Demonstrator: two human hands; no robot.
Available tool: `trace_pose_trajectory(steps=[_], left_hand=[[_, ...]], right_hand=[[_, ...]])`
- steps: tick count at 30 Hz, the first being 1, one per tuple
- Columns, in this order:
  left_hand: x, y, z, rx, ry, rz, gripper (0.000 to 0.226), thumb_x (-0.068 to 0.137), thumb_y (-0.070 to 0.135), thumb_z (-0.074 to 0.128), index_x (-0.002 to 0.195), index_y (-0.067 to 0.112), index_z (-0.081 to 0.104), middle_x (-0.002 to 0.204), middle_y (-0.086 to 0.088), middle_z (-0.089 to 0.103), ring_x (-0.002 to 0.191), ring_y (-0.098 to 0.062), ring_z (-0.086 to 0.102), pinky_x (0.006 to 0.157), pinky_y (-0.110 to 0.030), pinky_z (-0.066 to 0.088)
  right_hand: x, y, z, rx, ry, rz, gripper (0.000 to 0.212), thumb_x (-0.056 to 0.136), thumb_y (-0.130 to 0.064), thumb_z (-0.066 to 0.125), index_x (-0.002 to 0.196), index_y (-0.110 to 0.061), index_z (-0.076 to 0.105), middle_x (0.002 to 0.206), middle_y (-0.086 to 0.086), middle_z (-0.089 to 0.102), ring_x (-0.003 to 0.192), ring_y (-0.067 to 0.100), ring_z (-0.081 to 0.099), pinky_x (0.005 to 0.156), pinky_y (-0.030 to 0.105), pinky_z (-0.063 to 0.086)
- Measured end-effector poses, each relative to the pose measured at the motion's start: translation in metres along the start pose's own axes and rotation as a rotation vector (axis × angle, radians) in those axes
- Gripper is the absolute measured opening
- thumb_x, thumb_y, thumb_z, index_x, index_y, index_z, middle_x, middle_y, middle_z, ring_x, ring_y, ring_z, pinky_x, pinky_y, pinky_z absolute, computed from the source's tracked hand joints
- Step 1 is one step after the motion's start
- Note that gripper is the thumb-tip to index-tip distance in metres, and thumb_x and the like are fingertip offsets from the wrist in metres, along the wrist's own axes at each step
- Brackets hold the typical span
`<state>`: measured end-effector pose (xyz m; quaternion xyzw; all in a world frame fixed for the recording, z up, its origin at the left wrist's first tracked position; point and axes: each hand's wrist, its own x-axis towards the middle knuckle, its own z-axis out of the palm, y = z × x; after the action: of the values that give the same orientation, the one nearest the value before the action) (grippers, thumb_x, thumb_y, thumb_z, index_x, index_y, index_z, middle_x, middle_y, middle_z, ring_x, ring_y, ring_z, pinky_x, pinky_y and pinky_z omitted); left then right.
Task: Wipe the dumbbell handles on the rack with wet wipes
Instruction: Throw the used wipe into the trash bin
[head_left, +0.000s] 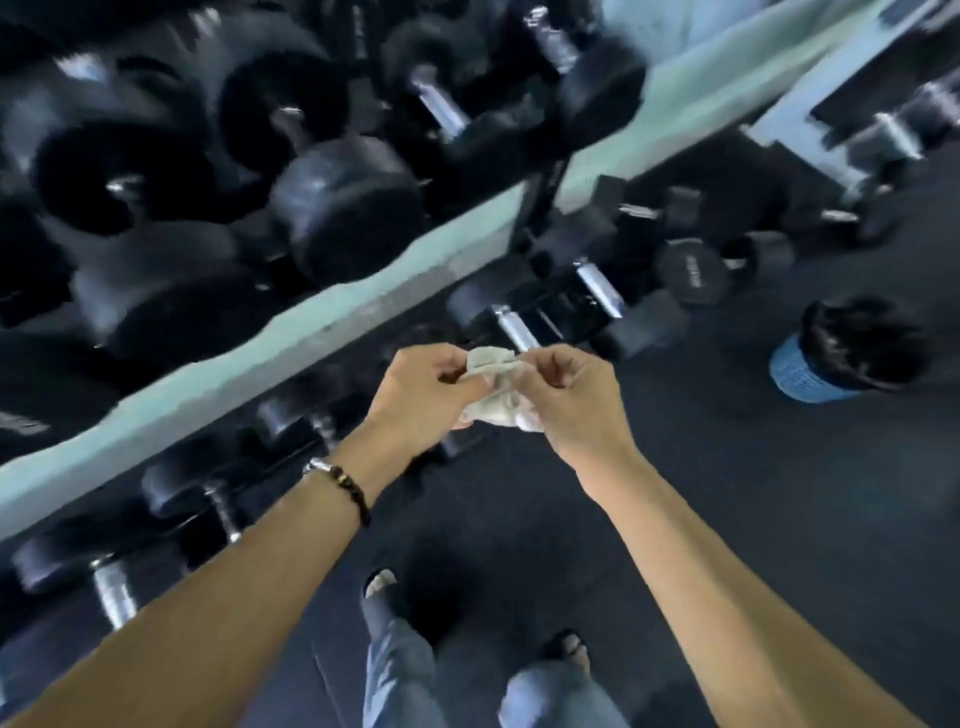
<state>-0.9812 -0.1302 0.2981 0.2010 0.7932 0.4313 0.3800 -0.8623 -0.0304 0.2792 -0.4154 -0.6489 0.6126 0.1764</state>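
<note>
Two hands meet at frame centre, both pinching one crumpled wet wipe (497, 387). Left hand (421, 397) holds its 9 o'clock edge, fingers curled round the fabric; right hand (563, 400) grips the 3 o'clock edge the same way. Wipe hangs between them, bunched, greyish-white, clear of any dumbbell.

Rack (291, 332), pale green rail, runs from 8 o'clock to 1 o'clock. Black dumbbells sit on its upper tier; more lie below on the dark floor (727, 519). Nearest chrome dumbbell handle (514, 327) is just beyond the wipe at 12 o'clock. Blue bin (810, 371) with black liner at 3 o'clock. Beaded bracelet (343, 486) on the left wrist.

Judgement: step in hand looks like refolding the wipe to a fresh face. Wipe is light, limp, damp, likely to tear if stretched; best held as a folded pad across the palm. Handles are rigid metal, probably knurled, so fabric may snag. Dumbbells are heavy; wrap the wipe around the bar mid-span and leave them seated.
</note>
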Motion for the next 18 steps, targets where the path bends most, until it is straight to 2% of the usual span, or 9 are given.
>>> trace_pose_trajectory(steps=[3,6,8,10,11,13,15,18], left_hand=[[0.014,0.026,0.076,0.067,-0.076,0.036,0.009,0.086,0.022,0.075,0.090,0.014,0.073,0.087,-0.011,0.074,0.087,-0.028,0.072,0.078,-0.047,0.061],[0.039,0.048,0.144,0.153,-0.163,0.082,0.009,0.085,0.028,0.074,0.090,0.021,0.073,0.083,-0.003,0.074,0.083,-0.022,0.072,0.077,-0.045,0.061],[0.065,0.062,0.188,0.224,-0.204,0.138,0.012,0.085,0.037,0.073,0.091,0.026,0.073,0.084,0.005,0.073,0.084,-0.015,0.071,0.077,-0.036,0.060],[0.094,0.077,0.232,0.324,-0.230,0.198,0.016,0.086,0.040,0.070,0.092,0.025,0.073,0.088,0.009,0.071,0.089,-0.008,0.067,0.075,-0.021,0.053],[0.109,0.085,0.255,0.376,-0.252,0.233,0.017,0.088,0.040,0.067,0.091,0.024,0.072,0.089,0.010,0.070,0.089,-0.007,0.065,0.076,-0.020,0.052],[0.142,0.102,0.304,0.501,-0.305,0.334,0.021,0.090,0.041,0.064,0.088,0.022,0.071,0.089,0.009,0.069,0.090,-0.010,0.063,0.081,-0.029,0.052],[0.177,0.121,0.354,0.675,-0.349,0.467,0.024,0.093,0.042,0.060,0.095,0.020,0.070,0.095,0.006,0.067,0.094,-0.016,0.062,0.084,-0.034,0.050],[0.217,0.149,0.422,0.936,-0.438,0.640,0.031,0.098,0.042,0.052,0.115,0.020,0.064,0.109,0.002,0.058,0.103,-0.021,0.059,0.083,-0.036,0.049]], right_hand=[[0.007,0.017,-0.073,0.009,0.090,0.061,0.016,0.089,-0.007,0.064,0.082,-0.018,0.073,0.073,-0.007,0.073,0.071,0.004,0.068,0.065,0.024,0.056],[0.022,0.034,-0.139,0.024,0.204,0.118,0.020,0.086,-0.005,0.062,0.078,-0.020,0.072,0.072,-0.011,0.072,0.071,0.003,0.068,0.066,0.026,0.058],[0.041,0.050,-0.183,0.013,0.293,0.144,0.021,0.084,-0.005,0.061,0.076,-0.020,0.073,0.073,-0.010,0.072,0.071,0.005,0.068,0.068,0.029,0.059],[0.066,0.065,-0.228,-0.025,0.381,0.159,0.022,0.084,-0.007,0.061,0.076,-0.024,0.072,0.074,-0.009,0.072,0.073,0.007,0.068,0.069,0.030,0.059],[0.081,0.073,-0.252,-0.050,0.426,0.169,0.022,0.085,-0.008,0.062,0.076,-0.025,0.071,0.074,-0.008,0.071,0.074,0.008,0.067,0.069,0.029,0.058],[0.110,0.087,-0.300,-0.107,0.517,0.209,0.021,0.088,-0.010,0.061,0.078,-0.027,0.069,0.077,-0.011,0.069,0.077,0.006,0.066,0.068,0.022,0.053],[0.139,0.100,-0.349,-0.154,0.593,0.260,0.018,0.091,-0.013,0.059,0.085,-0.027,0.068,0.083,-0.014,0.067,0.080,0.006,0.064,0.065,0.015,0.047],[0.174,0.120,-0.413,-0.209,0.678,0.347,0.015,0.095,-0.018,0.056,0.101,-0.022,0.070,0.095,-0.008,0.069,0.089,0.012,0.065,0.068,0.020,0.051]])
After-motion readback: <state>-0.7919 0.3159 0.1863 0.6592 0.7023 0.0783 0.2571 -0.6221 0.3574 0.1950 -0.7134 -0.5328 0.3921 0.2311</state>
